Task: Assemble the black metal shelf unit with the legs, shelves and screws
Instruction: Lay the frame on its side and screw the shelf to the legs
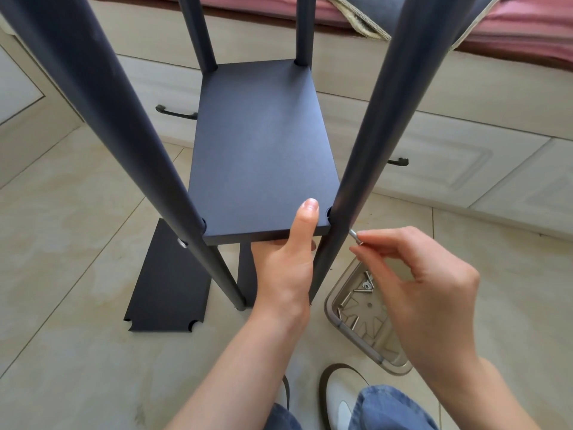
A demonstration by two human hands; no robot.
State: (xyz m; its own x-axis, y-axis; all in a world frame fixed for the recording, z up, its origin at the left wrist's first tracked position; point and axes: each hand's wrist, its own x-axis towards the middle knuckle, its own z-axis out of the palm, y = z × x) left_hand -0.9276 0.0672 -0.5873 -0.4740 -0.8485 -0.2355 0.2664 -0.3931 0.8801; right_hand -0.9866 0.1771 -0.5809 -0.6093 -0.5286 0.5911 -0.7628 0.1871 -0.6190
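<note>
One shelf [260, 150] sat among four legs [366, 169]; left hand [286, 262] gripped its edge, right hand [418, 280] pinched a screw [355, 235] — seemingly half-driven — spare shelf [170, 280] at lower left unfitted.

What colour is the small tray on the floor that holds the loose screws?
The tray is translucent beige-brown, with silver screws inside; the head view shows it, beside the right hand.

Tiled floor [77, 243]: spare shelf [170, 283], screw tray [333, 308].
</note>
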